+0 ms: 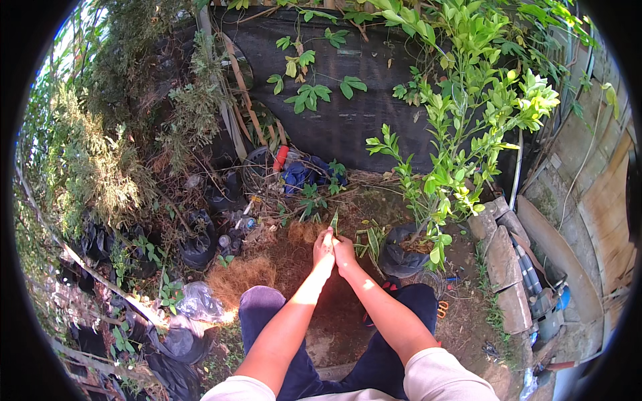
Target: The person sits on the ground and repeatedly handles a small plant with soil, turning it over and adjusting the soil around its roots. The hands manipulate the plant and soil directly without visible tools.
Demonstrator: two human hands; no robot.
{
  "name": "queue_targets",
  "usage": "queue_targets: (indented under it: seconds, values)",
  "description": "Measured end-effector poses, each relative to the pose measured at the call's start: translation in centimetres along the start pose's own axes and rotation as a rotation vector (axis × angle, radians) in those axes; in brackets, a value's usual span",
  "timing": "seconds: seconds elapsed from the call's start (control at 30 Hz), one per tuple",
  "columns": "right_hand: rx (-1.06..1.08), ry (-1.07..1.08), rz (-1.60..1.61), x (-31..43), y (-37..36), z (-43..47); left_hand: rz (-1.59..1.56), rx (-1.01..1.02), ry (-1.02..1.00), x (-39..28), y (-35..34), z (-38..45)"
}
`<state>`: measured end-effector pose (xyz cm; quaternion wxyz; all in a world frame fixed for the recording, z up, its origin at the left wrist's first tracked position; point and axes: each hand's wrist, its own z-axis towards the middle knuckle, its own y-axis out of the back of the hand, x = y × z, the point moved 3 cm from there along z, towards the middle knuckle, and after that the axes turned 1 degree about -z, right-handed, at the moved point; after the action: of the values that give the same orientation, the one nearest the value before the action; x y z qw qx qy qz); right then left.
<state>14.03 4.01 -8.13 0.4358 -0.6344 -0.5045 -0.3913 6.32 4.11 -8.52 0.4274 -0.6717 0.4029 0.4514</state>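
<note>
My left hand (323, 249) and my right hand (344, 251) are pressed together in front of my knees, fingers closed. A snake plant leaf (334, 219), green with a pale edge, sticks up from between them; its lower part is hidden by the fingers. Just beyond the hands lies a small mat of brown fibre (302, 232), apparently coconut husk. A larger heap of the same fibre (243, 278) rests on the soil left of my forearms. More snake plant leaves (373, 243) stand to the right of my right hand.
A leafy shrub (454, 150) grows from a black plastic planting bag (397, 258). Orange-handled scissors (442, 309) and a wire coil (432, 283) lie by my right knee. Stone blocks (504, 260) edge the right side. A clear plastic bag (200, 302) lies left. Black sheeting (351, 130) hangs behind.
</note>
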Motion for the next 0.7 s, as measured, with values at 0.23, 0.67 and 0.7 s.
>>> queue_targets:
  seconds: [0.23,0.67,0.7]
  values:
    - [-0.02,-0.001,-0.011,0.37,-0.04,-0.38,0.026,-0.023,-0.015,-0.79,-0.26,-0.66]
    - [-0.028,-0.03,-0.046,0.06,-0.03,-0.3,0.011,-0.023,-0.026,-1.02,-0.33,-0.81]
    - [-0.017,-0.01,-0.021,0.01,-0.03,-0.19,0.029,-0.033,-0.015,-1.1,-0.32,-0.89]
